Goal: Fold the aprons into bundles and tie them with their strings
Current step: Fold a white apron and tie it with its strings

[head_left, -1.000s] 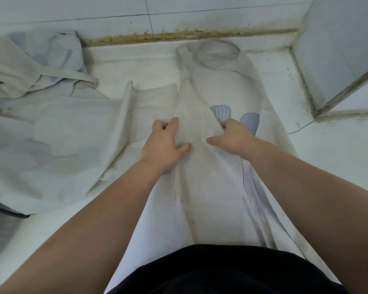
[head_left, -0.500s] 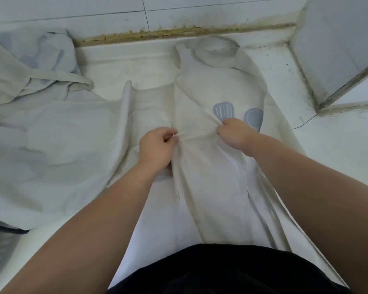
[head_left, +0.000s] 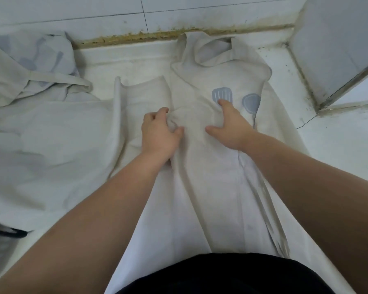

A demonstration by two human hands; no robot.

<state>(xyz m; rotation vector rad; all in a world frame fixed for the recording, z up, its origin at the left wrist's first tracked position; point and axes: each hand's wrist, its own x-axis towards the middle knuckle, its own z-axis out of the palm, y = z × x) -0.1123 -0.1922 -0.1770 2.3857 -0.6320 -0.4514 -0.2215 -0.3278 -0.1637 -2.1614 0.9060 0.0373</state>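
A pale grey apron (head_left: 208,187) lies lengthwise on the white tiled floor, its neck loop (head_left: 216,50) at the far end by the wall. Two blue-grey utensil prints (head_left: 222,94) mark its chest. My left hand (head_left: 158,132) pinches a bunch of the cloth at the apron's left fold. My right hand (head_left: 232,126) lies flat on the cloth with fingers spread, fingertips touching the left print. A side panel of the apron (head_left: 142,96) spreads out to the left of my left hand.
A second rumpled apron (head_left: 40,132) with a flat strap (head_left: 57,78) covers the floor at left. The tiled wall with a stained joint (head_left: 179,32) runs along the back. A white cabinet corner (head_left: 336,60) juts in at right. My dark clothing (head_left: 221,274) fills the bottom.
My left hand has gathered more cloth into its grip. My right hand has unclenched and now presses flat on the apron, slightly farther up toward the print.
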